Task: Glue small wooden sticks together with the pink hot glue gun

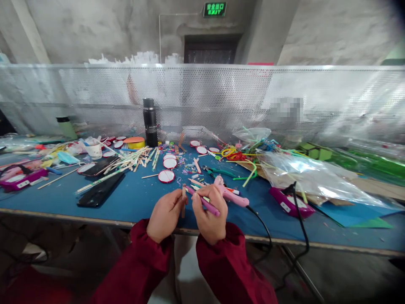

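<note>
Near the front edge of the tabletop (133,198), a wooden stick (184,202) is pinched upright by the left hand (165,215). A purple pen (204,202) is gripped in the right hand (209,213), tip at the stick. Stick should be kept steady, tip applied lightly.

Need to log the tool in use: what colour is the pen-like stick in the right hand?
Purple, seen in the head view: the stick slants across the right hand.

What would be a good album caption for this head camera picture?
At a cluttered blue table, the left hand holds a wooden stick while the right hand grips a purple pen.
</note>
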The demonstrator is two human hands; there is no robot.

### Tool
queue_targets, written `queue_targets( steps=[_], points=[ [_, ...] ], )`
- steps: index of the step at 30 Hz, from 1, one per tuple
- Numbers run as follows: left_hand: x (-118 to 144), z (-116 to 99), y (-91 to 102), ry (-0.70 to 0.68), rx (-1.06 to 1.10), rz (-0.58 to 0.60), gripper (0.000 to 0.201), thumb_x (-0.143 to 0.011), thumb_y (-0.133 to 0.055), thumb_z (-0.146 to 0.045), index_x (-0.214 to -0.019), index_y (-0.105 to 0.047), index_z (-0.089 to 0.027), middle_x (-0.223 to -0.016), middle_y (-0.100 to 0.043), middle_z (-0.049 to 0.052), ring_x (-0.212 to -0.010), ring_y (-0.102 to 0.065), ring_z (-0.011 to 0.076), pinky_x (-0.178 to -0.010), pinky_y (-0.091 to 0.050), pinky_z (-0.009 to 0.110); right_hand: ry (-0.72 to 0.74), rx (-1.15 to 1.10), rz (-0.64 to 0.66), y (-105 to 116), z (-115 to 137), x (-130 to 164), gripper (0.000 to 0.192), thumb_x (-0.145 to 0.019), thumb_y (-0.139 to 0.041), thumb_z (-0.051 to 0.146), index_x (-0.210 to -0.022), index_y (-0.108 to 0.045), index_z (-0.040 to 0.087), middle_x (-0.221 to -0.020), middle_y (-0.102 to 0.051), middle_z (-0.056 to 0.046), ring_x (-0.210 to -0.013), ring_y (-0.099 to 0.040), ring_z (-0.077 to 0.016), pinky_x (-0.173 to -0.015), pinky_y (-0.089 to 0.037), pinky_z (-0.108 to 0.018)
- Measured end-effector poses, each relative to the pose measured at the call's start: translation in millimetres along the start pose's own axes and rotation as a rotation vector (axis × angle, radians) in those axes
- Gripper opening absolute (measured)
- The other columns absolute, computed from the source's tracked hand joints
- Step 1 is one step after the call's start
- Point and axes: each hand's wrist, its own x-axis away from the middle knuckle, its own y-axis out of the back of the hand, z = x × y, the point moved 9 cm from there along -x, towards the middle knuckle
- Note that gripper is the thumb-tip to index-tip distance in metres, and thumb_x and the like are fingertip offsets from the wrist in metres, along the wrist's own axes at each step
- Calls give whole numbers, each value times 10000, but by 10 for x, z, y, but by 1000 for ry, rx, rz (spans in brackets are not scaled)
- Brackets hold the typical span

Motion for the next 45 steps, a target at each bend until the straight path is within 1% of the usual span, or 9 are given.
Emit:
queue_targets(
  steps=[4,14,20,24,29,33,38,43,45],
  points=[
    [-7,0,13,4,-2,-4,381,-1076,-414,-463,-827,-562,-215,-692,-610,-19,-703,-549,174,-683,-362,286,-13,6,-37,38,-8,3,141,-938,-603,153,-834,-562,239,-774,-648,15,-754,-621,-179,-797,-492,-389],
    [2,-15,11,-12,-14,-5,375,-1074,-413,-441,-800,-546,-221,-669,-618,-16,-701,-567,181,-688,-372,293,10,-37,-24,0,-15,13,160,-922,-606,139,-816,-544,241,-750,-634,25,-722,-609,-172,-786,-499,-379],
    [3,-20,32,-15,-24,-16,360,-1072,-409,-445,-831,-557,-222,-673,-608,-16,-710,-561,183,-684,-371,291,-1,-37,-59,27,-40,24,147,-924,-612,149,-831,-551,245,-760,-644,20,-736,-617,-182,-775,-498,-373],
    [2,-14,30,-10,-21,-24,363,-1072,-411,-443,-825,-557,-222,-665,-606,-20,-692,-554,177,-668,-364,289,20,-24,-32,2,-15,25,156,-918,-613,149,-809,-552,242,-745,-635,27,-715,-614,-174,-776,-500,-369],
    [-4,6,37,-14,-41,-37,353,-1066,-421,-438,-828,-563,-220,-684,-606,-22,-692,-547,170,-666,-366,282,-24,-12,-53,30,-43,27,145,-928,-606,170,-810,-558,239,-758,-654,10,-744,-626,-187,-771,-502,-374],
    [-6,4,34,-22,-44,-29,365,-1070,-410,-445,-827,-562,-219,-686,-606,-23,-680,-544,165,-658,-365,278,-4,-8,-14,9,-1,15,154,-929,-601,172,-793,-567,237,-742,-649,13,-726,-625,-181,-779,-507,-378],
    [-10,6,38,-20,-50,-38,364,-1063,-416,-455,-826,-560,-218,-694,-603,-16,-699,-545,173,-667,-369,277,-37,22,-43,37,-30,12,148,-944,-598,201,-802,-579,238,-761,-665,-2,-751,-636,-195,-770,-510,-382],
    [-7,-8,23,-20,-32,-20,373,-1068,-406,-458,-827,-557,-216,-686,-589,-19,-678,-529,168,-650,-358,276,-9,-10,-10,9,-2,12,160,-938,-598,171,-796,-568,239,-745,-655,10,-732,-629,-184,-780,-506,-384],
    [-2,-15,24,-18,-30,-20,364,-1067,-412,-449,-831,-560,-215,-687,-590,-20,-682,-536,167,-654,-361,275,-23,-3,-23,19,-15,13,148,-936,-602,171,-807,-574,239,-760,-662,7,-747,-632,-188,-784,-503,-386]
  ],
)
